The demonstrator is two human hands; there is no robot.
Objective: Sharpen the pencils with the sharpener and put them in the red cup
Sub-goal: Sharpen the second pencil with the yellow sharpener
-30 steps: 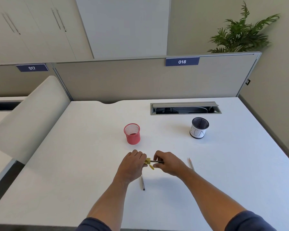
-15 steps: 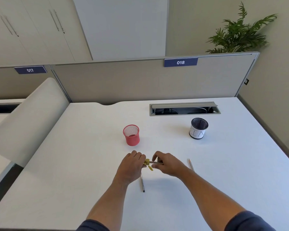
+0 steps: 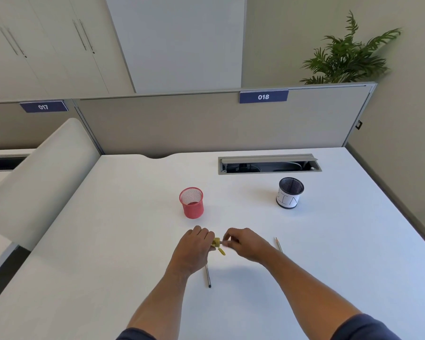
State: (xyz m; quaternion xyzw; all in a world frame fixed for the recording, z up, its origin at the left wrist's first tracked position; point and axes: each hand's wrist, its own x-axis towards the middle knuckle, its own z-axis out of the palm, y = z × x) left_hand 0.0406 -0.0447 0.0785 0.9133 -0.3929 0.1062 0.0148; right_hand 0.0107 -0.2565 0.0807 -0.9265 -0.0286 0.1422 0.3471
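Note:
My left hand [image 3: 194, 249] grips a small yellow sharpener [image 3: 216, 242] just above the white desk [image 3: 108, 241]. My right hand [image 3: 245, 244] pinches a pencil whose tip sits in the sharpener; only a short dark stub [image 3: 223, 241] of it shows between the hands. A yellow curl of shaving [image 3: 221, 252] hangs under the sharpener. A second pencil [image 3: 208, 276] lies on the desk below my left hand, and a third pencil [image 3: 279, 245] lies to the right of my right wrist. The red mesh cup [image 3: 192, 203] stands upright beyond my hands.
A black mesh cup with a white paper label [image 3: 290, 193] stands at the right rear. An open cable tray [image 3: 269, 164] is set into the desk behind it. A beige partition [image 3: 206, 123] closes the far edge.
The visible length of pencil between my hands has shortened as my right hand moved closer to the sharpener. The camera view has shifted slightly.

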